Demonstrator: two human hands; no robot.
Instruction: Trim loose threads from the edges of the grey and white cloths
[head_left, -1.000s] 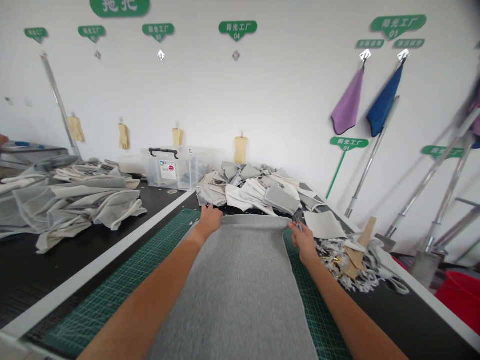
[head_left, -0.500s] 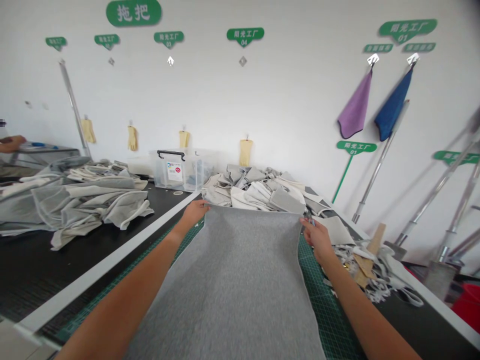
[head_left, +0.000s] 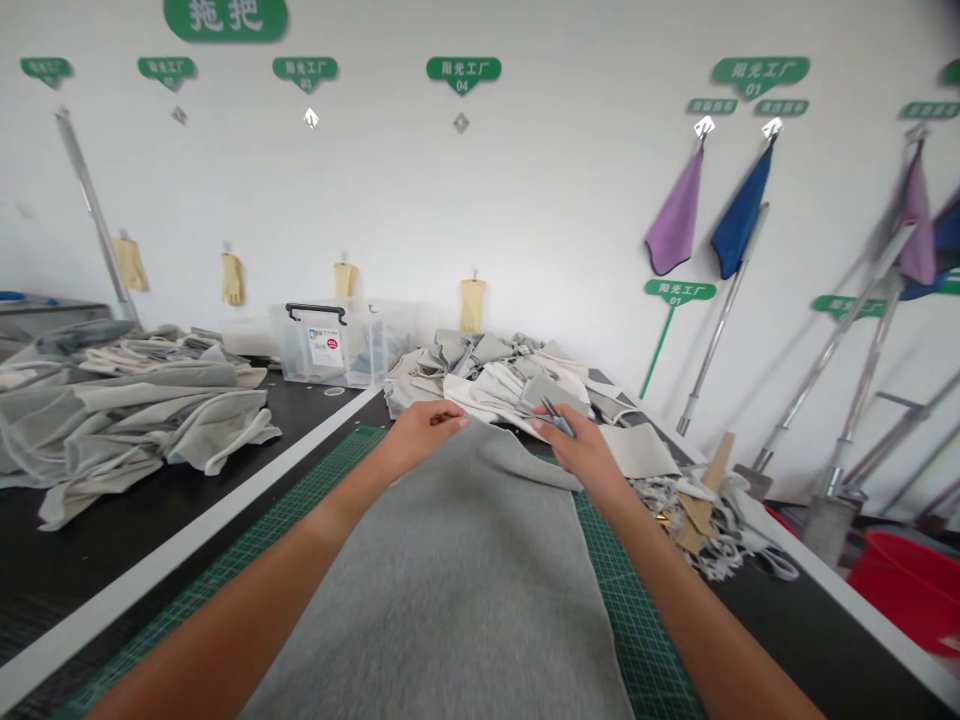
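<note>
The left hand (head_left: 424,432) pinches the far edge of the grey fabric (head_left: 480,590), which lies along the green cutting mat (head_left: 637,625), while the nearly closed right hand (head_left: 581,450) grips small scissors (head_left: 559,421) just beside it.

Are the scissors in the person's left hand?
No, the metal scissors are in the right hand, while the left hand holds the grey fabric.

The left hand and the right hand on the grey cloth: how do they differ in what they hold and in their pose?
The left hand shows no tool and seems to pinch the far edge of the grey cloth; the right hand holds small metal scissors. The left hand reaches rightward, the right hand leftward, toward each other. Both are bare and sit at the cloth's far end.
</note>
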